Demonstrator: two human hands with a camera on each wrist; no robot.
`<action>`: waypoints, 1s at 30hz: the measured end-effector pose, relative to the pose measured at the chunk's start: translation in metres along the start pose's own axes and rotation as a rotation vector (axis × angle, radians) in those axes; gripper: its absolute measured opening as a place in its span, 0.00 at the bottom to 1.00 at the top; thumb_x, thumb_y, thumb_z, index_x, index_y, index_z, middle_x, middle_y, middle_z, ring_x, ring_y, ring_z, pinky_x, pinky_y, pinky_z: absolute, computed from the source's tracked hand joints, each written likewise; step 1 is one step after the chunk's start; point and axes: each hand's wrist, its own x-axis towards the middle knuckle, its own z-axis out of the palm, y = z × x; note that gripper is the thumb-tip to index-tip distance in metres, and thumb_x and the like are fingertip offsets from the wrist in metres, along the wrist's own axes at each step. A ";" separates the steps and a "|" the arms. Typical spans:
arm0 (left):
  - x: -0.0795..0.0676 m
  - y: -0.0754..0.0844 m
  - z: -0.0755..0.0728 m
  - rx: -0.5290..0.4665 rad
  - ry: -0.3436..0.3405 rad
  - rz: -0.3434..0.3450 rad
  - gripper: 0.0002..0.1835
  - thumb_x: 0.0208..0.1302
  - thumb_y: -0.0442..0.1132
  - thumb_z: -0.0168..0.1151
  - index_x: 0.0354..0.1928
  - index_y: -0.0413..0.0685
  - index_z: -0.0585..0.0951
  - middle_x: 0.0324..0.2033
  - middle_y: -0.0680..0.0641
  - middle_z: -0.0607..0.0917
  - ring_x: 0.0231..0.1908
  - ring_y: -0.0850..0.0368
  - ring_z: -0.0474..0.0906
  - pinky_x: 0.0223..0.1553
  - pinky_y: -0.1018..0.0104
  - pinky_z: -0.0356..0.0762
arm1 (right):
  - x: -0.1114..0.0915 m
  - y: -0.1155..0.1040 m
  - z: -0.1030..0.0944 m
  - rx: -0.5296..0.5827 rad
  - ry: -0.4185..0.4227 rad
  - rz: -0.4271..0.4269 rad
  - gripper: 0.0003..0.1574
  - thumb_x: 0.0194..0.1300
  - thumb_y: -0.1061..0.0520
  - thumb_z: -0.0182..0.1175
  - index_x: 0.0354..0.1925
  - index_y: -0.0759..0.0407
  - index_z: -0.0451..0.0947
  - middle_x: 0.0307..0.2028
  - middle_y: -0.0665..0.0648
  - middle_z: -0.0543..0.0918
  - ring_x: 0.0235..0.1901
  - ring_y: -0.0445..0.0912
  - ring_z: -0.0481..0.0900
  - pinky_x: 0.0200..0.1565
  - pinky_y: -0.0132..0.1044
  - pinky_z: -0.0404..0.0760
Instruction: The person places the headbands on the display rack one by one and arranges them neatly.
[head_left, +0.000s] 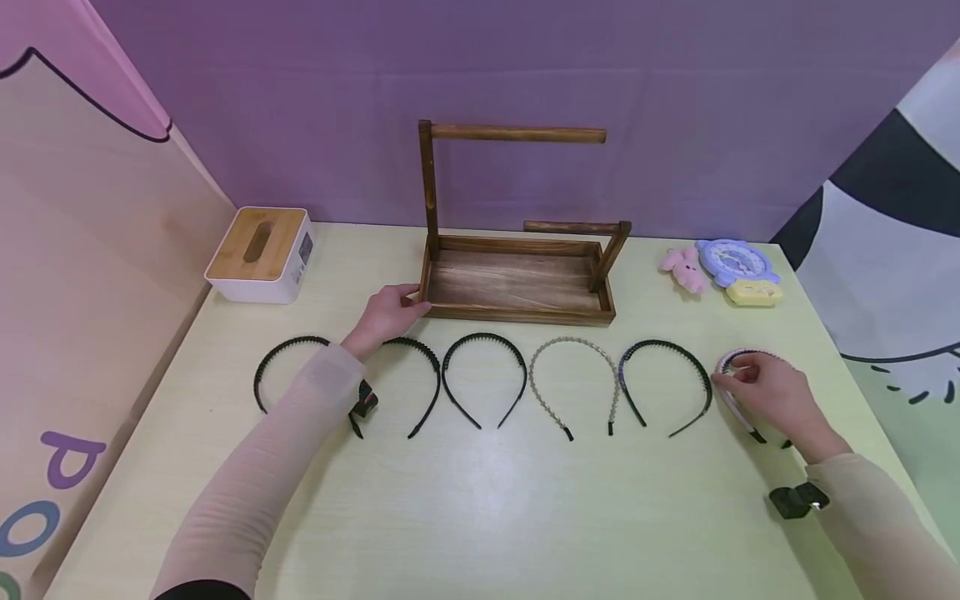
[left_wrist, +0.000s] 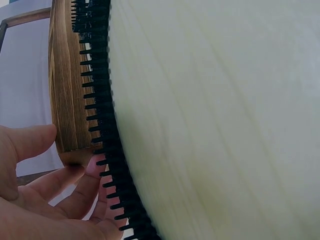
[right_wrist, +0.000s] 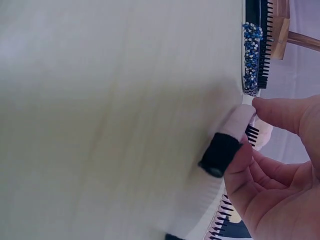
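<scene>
Our right hand [head_left: 776, 404] pinches the pink headband [right_wrist: 237, 122] between thumb and fingers, at the right end of the row on the table [head_left: 480, 500]; we cannot tell whether it is lifted at all. Our left hand [head_left: 390, 317] grips the near left corner of the wooden stand [head_left: 517, 315], thumb on one side and fingertips under the other.

We judge the headband light and springy, its legs likely to flex outward if pulled, its covering soft and not very slippery. The top of the arch seems the best hold, clear of the inner teeth, which might snag or bend. The stand looks stiff and far heavier; we would hold it by the tray's walls, since each rail is supported at only one end.
</scene>
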 end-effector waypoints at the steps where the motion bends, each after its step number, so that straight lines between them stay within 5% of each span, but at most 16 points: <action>1: 0.000 0.001 0.000 -0.001 0.001 -0.001 0.31 0.68 0.48 0.57 0.68 0.42 0.66 0.54 0.37 0.78 0.53 0.45 0.73 0.51 0.54 0.72 | 0.000 0.000 0.000 -0.001 -0.001 0.000 0.36 0.65 0.40 0.60 0.47 0.74 0.72 0.34 0.65 0.80 0.35 0.57 0.76 0.31 0.41 0.71; 21: 0.001 -0.001 0.002 -0.011 0.013 -0.013 0.30 0.68 0.48 0.58 0.68 0.44 0.67 0.53 0.38 0.78 0.53 0.45 0.73 0.51 0.53 0.72 | -0.003 -0.003 -0.001 -0.073 0.029 0.016 0.30 0.62 0.46 0.61 0.47 0.73 0.75 0.34 0.64 0.83 0.35 0.58 0.77 0.31 0.48 0.71; 30: 0.000 0.001 0.001 -0.009 0.012 -0.013 0.30 0.68 0.48 0.57 0.68 0.44 0.67 0.54 0.38 0.78 0.54 0.45 0.73 0.51 0.53 0.72 | -0.003 -0.015 -0.011 -0.042 0.168 -0.054 0.24 0.62 0.55 0.59 0.46 0.75 0.75 0.31 0.64 0.84 0.33 0.59 0.80 0.35 0.51 0.67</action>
